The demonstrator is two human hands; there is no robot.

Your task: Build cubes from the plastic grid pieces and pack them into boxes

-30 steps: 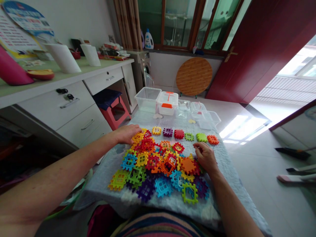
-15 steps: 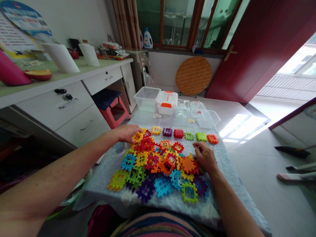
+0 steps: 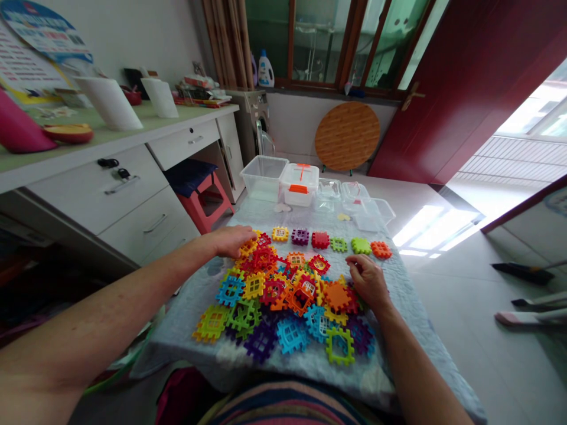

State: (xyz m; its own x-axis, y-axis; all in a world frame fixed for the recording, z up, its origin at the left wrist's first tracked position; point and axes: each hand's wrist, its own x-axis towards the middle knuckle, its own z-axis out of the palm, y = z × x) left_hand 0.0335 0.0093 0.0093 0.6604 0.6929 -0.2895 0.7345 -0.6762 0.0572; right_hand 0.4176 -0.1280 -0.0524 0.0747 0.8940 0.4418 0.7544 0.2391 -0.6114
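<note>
A heap of colourful notched plastic squares (image 3: 272, 289) lies on the cloth-covered table. My left hand (image 3: 237, 241) is at the heap's far left corner, its fingers over yellow pieces (image 3: 246, 248); whether it grips one is hard to see. To the right of the heap rests my right hand (image 3: 367, 276), its fingers curled together, and what they may hold is too small to name. Beyond the heap runs a row of single squares: yellow (image 3: 280, 234), purple (image 3: 300, 236), red (image 3: 320, 239), green (image 3: 339, 244), lime (image 3: 361, 245) and orange (image 3: 381, 249).
Clear plastic boxes stand at the table's far end: a large open one (image 3: 264, 183), one with orange clips (image 3: 299, 188) and smaller ones to their right. A white desk (image 3: 133, 177) and a pink stool (image 3: 208, 203) are on the left.
My left hand has shifted very slightly at the yellow pieces. My right hand and the squares look the same.
</note>
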